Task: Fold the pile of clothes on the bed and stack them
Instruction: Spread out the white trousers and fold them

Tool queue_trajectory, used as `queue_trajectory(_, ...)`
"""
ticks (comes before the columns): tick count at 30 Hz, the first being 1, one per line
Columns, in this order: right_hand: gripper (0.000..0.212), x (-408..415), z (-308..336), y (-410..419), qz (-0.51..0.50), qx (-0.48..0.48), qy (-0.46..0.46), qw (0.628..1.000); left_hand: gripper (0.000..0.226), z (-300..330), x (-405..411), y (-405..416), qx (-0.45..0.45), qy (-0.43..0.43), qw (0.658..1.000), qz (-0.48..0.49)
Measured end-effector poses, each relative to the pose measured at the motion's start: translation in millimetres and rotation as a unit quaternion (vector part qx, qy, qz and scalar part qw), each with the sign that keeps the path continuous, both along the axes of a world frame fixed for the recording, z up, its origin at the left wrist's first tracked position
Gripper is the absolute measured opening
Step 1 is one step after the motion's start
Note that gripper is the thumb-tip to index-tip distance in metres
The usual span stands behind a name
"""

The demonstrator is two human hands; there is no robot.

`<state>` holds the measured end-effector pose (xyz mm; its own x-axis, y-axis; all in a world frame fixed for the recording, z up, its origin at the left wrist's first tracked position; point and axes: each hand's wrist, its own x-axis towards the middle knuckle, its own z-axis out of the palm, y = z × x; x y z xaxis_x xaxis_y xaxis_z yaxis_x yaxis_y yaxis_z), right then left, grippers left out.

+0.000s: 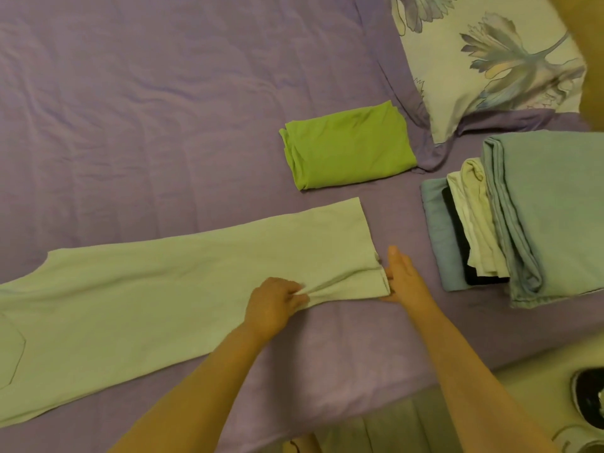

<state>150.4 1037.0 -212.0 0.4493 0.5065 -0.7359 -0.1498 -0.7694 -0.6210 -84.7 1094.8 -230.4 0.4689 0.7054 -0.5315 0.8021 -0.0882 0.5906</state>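
Note:
A pair of pale green trousers (183, 289) lies flat across the purple bed sheet (147, 109), its leg hem pointing right. My left hand (274, 305) pinches a fold of the fabric near the hem's front edge. My right hand (403, 276) lies with straight fingers against the hem end, touching it. A folded bright green garment (348, 147) rests beyond the trousers. To the right sits a stack of folded clothes (470, 230) with a folded blue-grey cloth (552, 210) on top.
A floral pillow (483, 60) lies at the back right. The bed's front edge runs diagonally at lower right, with pale floor (539, 380) and a dark shoe (588, 400) beyond it.

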Motion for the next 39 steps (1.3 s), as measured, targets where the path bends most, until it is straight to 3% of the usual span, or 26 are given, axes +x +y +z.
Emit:
queue_trajectory(5,0.068,-9.3,-7.4,-39.5,0.017,0.027,0.009,0.999,0.025,6.3,-5.3,17.3,-0.148,-0.076,0.984,0.069)
queue_trajectory(9,0.058,-3.7,-19.6,-56.5,-0.079,0.011,-0.011,0.997,0.017,11.2,-0.6,21.6,-0.174,-0.107,0.975,0.089)
queue_trajectory(13,0.045,-9.7,-26.7,-53.1,-0.12,0.038,-0.005,0.992,0.018,12.4,2.0,22.2,-0.151,-0.078,0.985,0.039)
queue_trajectory(17,0.034,-6.9,-27.8,-51.3,-0.067,0.054,-0.045,0.995,0.021,9.3,1.4,21.5,-0.142,-0.058,0.988,-0.019)
queue_trajectory(21,0.038,-11.6,-33.6,-61.5,-0.048,0.01,-0.08,0.996,0.027,1.4,7.2,8.8,-0.107,-0.023,0.993,-0.049)
queue_trajectory(26,0.043,-9.3,-31.5,-57.1,-0.018,-0.021,-0.065,0.998,0.012,-7.9,12.3,-4.3,-0.077,-0.017,0.995,-0.067)
queue_trajectory(30,0.03,-0.9,-27.2,-53.5,-0.048,-0.005,-0.059,0.997,0.026,-11.6,14.4,-10.8,-0.054,0.002,0.994,-0.093)
queue_trajectory(32,0.029,-3.7,-25.4,-50.8,-0.084,-0.004,-0.057,0.995,0.034,-15.1,14.7,-17.1,-0.014,0.044,0.987,-0.155)
queue_trajectory(33,0.03,-6.5,-24.9,-50.6,-0.064,0.0,-0.098,0.993,0.038,-17.2,14.8,-21.8,0.011,0.065,0.98,-0.188)
queue_trajectory(35,0.041,-16.3,-23.5,-52.1,0.098,0.025,-0.271,0.957,0.046,-21.9,14.8,-31.8,0.05,0.086,0.969,-0.226)
queue_trajectory(36,0.045,-23.0,-24.2,-53.7,0.216,0.033,-0.358,0.908,0.048,-23.7,14.1,-36.3,0.068,0.086,0.967,-0.231)
queue_trajectory(38,0.048,-34.3,-29.7,-56.7,0.414,-0.007,-0.414,0.811,0.048,-25.1,9.8,-43.1,0.098,0.074,0.966,-0.227)
queue_trajectory(39,0.048,-37.7,-32.9,-58.1,0.462,-0.051,-0.405,0.787,0.048,-25.0,5.6,-45.0,0.11,0.075,0.965,-0.226)
